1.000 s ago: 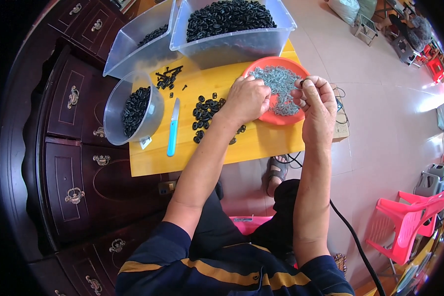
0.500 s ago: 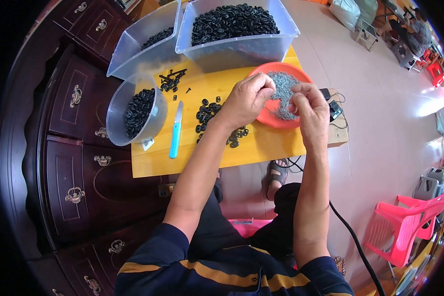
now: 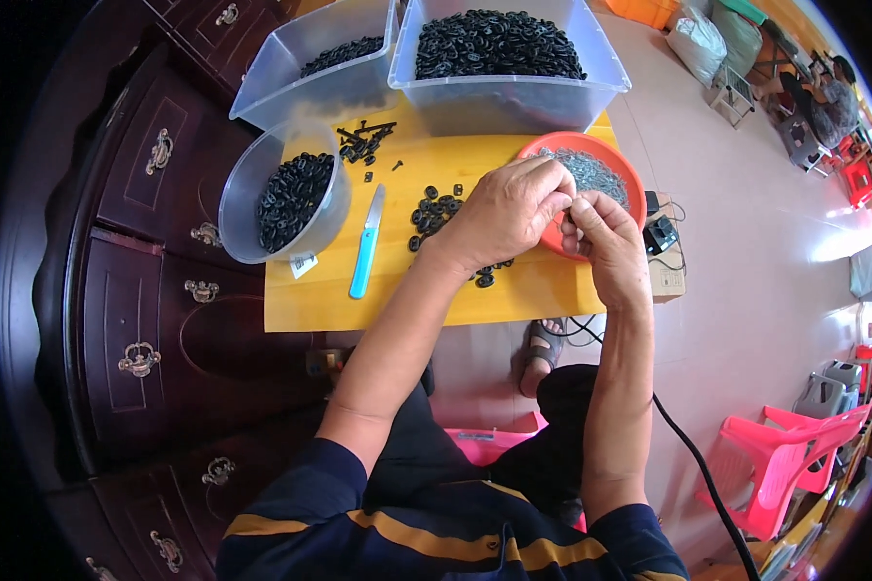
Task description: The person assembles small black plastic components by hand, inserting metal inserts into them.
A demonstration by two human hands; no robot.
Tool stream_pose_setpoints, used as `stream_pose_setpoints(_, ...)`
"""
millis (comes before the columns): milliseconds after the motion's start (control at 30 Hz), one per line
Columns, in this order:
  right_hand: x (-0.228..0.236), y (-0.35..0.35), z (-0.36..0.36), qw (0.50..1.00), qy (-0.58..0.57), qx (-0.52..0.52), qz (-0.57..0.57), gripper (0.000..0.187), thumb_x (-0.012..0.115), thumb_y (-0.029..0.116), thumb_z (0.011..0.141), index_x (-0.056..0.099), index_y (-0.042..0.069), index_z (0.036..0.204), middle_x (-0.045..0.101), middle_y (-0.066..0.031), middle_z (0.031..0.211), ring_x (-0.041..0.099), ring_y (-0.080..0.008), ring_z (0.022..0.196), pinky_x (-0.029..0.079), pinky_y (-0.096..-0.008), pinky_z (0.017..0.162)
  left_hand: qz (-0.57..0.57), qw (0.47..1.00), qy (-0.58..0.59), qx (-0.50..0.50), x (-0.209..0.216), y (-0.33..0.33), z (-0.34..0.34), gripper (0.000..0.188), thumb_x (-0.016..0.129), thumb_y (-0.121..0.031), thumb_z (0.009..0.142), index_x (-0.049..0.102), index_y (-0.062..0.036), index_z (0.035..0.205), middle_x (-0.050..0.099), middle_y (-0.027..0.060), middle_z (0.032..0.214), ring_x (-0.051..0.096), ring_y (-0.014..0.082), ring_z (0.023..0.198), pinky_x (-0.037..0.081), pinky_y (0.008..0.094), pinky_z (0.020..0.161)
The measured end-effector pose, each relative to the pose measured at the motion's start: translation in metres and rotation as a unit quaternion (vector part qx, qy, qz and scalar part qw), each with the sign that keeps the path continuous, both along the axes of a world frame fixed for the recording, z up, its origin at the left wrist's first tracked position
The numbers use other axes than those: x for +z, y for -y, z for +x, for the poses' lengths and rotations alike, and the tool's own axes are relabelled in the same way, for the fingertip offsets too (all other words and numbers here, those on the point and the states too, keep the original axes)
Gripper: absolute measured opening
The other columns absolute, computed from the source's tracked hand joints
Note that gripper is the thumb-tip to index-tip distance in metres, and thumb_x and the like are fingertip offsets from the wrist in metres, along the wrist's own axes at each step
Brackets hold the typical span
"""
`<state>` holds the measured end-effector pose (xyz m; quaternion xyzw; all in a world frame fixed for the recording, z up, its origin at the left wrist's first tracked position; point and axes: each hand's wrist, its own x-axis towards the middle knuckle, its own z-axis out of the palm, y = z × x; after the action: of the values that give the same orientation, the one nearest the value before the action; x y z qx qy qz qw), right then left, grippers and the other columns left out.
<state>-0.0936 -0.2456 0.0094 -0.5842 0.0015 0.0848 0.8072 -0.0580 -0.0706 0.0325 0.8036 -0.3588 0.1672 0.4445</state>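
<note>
Just over the near side of an orange bowl (image 3: 636,184), my two hands meet fingertip to fingertip. My left hand (image 3: 513,211) has its thumb and forefinger pinched together; what they hold is too small to make out. My right hand (image 3: 606,240) is closed in a pinch too, its fingertips against the left ones, their contents hidden. Small grey metal pieces (image 3: 591,172) lie heaped in the bowl. Under and beside my left hand, small black oval parts (image 3: 431,213) are scattered on the yellow tabletop (image 3: 407,305), some covered by my forearm.
A blue-handled knife (image 3: 364,259) lies left of the parts. Beyond it stand a round tub (image 3: 335,218) and two clear bins, one left (image 3: 295,107) and one right (image 3: 513,108), with black parts. Black adapters (image 3: 661,234) sit on a carton (image 3: 669,281). Drawers (image 3: 131,310) border the left.
My right hand has moved left from over the metal pieces, and its fingertips now meet those of my left hand. The view has shifted a little, so the table's contents appear farther right.
</note>
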Motion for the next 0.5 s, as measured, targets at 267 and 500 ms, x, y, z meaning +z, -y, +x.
stream_pose_setpoints(267,0.0017,-0.0057,-0.0022,1.000,-0.003,0.011,0.024,0.016,0.059,0.024,0.100,0.063,0.009,0.097,0.061,0.0020,0.082,0.056,-0.0051,0.072,0.047,-0.0212,0.067,-0.035,0.999,0.001,-0.014,0.0049,-0.0074,-0.0018,0.006,0.064,-0.002,0.087,0.058,-0.0008,0.088,0.064,0.0148,0.082,0.064,0.0328,0.074,0.050,0.0384,0.066)
stream_pose_setpoints(500,-0.0015,-0.0059,-0.0015,0.997,-0.006,0.020,0.078,0.012,0.062,0.021,0.098,0.062,0.010,0.095,0.060,0.0029,0.081,0.055,-0.0055,0.070,0.046,-0.0215,0.066,-0.080,0.994,-0.061,-0.042,0.0064,-0.0075,-0.0046,0.004,0.064,-0.002,0.089,0.063,0.0002,0.093,0.066,0.0095,0.080,0.064,0.0186,0.071,0.051,0.0305,0.066)
